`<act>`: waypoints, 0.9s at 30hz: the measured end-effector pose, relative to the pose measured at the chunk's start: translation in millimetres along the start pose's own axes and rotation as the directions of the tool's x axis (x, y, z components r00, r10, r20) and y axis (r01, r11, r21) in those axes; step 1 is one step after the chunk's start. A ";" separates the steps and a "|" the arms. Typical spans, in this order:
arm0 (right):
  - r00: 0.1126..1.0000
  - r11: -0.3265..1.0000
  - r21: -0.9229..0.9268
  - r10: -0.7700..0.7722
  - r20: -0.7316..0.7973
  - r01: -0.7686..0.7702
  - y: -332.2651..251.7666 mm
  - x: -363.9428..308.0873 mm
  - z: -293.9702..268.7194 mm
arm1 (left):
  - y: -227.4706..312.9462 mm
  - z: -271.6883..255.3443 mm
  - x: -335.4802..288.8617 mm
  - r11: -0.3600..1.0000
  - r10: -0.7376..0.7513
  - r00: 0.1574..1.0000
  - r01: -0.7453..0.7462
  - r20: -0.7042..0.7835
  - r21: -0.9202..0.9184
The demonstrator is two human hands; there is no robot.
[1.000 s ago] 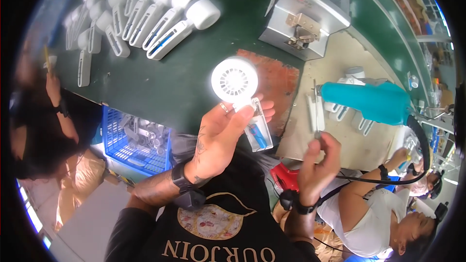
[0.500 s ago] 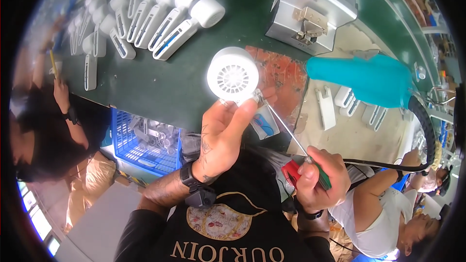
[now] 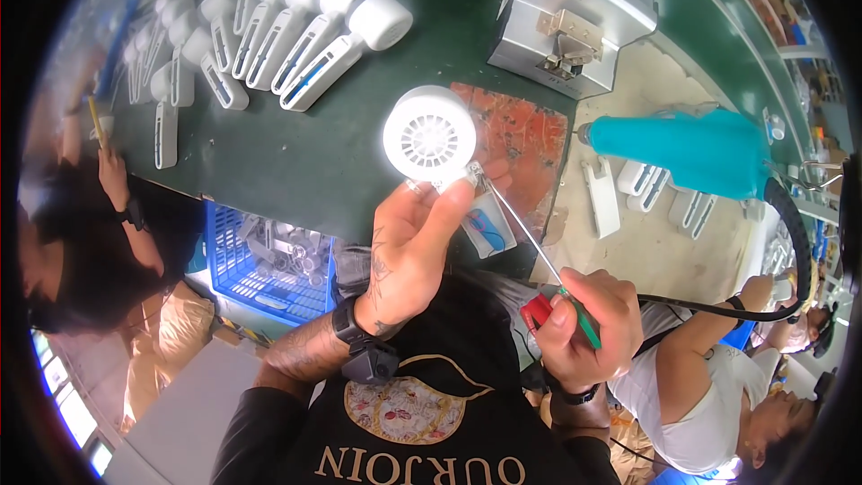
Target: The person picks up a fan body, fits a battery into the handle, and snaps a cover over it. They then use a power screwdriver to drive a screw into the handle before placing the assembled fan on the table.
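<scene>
My left hand (image 3: 415, 247) grips a white round fan head (image 3: 430, 133) by its lower edge, its slotted grille facing up. My right hand (image 3: 594, 332) is closed round the green handle of a screwdriver (image 3: 532, 233). The long metal shaft points up and left, its tip at a small piece by the bottom right of the fan head, next to my left fingertips. Something red (image 3: 537, 311) shows beside the handle; whether it belongs to it I cannot tell. Below the shaft lies a small white part with a blue inside (image 3: 488, 226).
Several white handheld fans (image 3: 314, 63) stand in rows at the far left. A blue basket (image 3: 269, 301) of grey parts sits front left. A grey metal machine (image 3: 570, 13), a teal tool (image 3: 673, 148) with a black hose and white handle shells (image 3: 602, 198) are right. People work on both sides.
The teal tool has swung slightly right. My right hand has turned a little on the screwdriver and shifted slightly left, its tip staying by the fan head.
</scene>
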State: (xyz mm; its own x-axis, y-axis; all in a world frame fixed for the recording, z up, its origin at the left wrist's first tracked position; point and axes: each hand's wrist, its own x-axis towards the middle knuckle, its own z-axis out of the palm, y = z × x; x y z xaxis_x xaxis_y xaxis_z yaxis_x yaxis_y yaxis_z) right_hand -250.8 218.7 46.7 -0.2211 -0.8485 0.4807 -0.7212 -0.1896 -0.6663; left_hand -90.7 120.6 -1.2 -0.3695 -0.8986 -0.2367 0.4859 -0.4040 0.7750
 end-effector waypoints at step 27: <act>0.986 0.996 0.088 -0.046 0.160 0.032 -8.2 8.4 -4.4 | -6.6 1.7 -0.4 0.998 -0.026 0.999 0.023 0.037 0.055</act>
State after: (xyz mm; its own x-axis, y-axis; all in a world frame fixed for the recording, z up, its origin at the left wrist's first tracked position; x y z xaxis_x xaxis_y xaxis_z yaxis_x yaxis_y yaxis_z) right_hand -249.5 215.3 58.7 -0.0805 -0.9069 0.4135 -0.6671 -0.2592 -0.6984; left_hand -95.1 123.9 -5.2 -0.4111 -0.8810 -0.2344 0.4326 -0.4148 0.8005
